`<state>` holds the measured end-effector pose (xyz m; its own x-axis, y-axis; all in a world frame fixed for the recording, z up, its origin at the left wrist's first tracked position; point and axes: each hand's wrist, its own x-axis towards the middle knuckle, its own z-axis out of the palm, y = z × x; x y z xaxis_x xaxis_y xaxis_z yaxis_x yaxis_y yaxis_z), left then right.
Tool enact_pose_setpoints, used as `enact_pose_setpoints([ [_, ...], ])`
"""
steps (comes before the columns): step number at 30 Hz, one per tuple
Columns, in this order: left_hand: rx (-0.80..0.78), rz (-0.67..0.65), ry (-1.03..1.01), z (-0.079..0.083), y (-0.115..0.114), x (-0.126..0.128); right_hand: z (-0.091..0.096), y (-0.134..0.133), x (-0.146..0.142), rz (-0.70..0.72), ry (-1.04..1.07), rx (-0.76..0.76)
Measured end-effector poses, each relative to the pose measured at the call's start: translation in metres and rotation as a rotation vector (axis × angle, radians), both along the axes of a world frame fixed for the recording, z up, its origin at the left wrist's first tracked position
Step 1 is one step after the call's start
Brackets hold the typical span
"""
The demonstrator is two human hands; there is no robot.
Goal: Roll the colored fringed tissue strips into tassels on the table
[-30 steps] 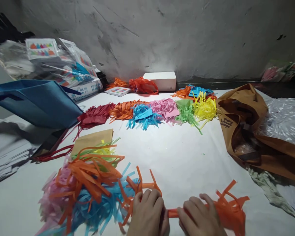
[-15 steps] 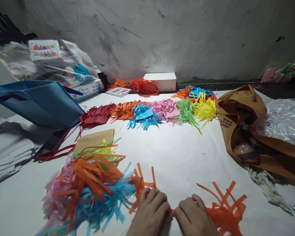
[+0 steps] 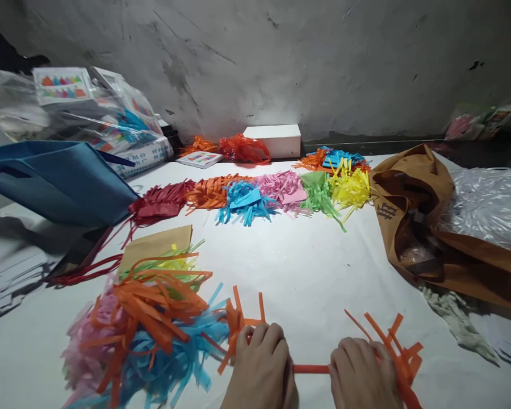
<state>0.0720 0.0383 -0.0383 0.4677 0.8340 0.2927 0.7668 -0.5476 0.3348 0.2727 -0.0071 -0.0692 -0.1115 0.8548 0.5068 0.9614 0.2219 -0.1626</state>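
Note:
At the near edge of the white table [image 3: 306, 272], my left hand [image 3: 262, 366] and my right hand [image 3: 360, 375] both press down, fingers curled, on a rolled orange fringed paper strip [image 3: 310, 368]. A short length of the tight orange roll shows between the hands. Loose orange fringe sticks out past the left hand [image 3: 238, 318] and past the right hand [image 3: 398, 346]. Just left of my left hand lies a heap of finished fringed pieces [image 3: 149, 329] in orange, blue, pink and green.
A row of fringed paper piles [image 3: 255, 196] in red, orange, blue, pink, green and yellow crosses the table's far half. A brown cloth bag [image 3: 417, 221] lies at the right, a blue bag [image 3: 59, 176] at the left, a white box [image 3: 275, 139] by the wall.
My hands have moved apart along the orange strip, the right one sliding to the right. More of the rolled middle now shows between them.

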Motion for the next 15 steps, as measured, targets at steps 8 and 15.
enact_pose_setpoints([
  [8, 0.285, -0.322, 0.128, -0.003, 0.007, 0.003, -0.001, 0.010, -0.001, 0.270, 0.011, 0.247],
  [15, 0.146, -0.271, 0.060, -0.017, 0.014, 0.005, 0.009, 0.019, -0.010, 0.318, -0.093, 0.299],
])
